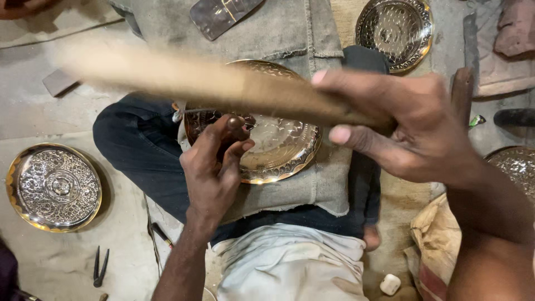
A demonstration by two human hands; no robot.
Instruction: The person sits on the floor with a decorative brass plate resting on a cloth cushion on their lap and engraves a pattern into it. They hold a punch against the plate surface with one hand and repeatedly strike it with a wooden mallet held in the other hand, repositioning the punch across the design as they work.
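The floor (67, 262) is bare grey concrete, dusty and scuffed, under a dim, even light. A round embossed metal plate (54, 187) with a gold rim lies flat on it at the left, and a second one (394, 30) lies at the top right. A small pair of dark pliers (100, 267) rests near the bottom left. Rough sackcloth (434, 239) is bunched at the lower right, with a small white block (390, 284) just beside it.

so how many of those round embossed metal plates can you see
4: one on the lap, one on the floor at left, one at top right, one cut off at the right edge; more may lie out of view.
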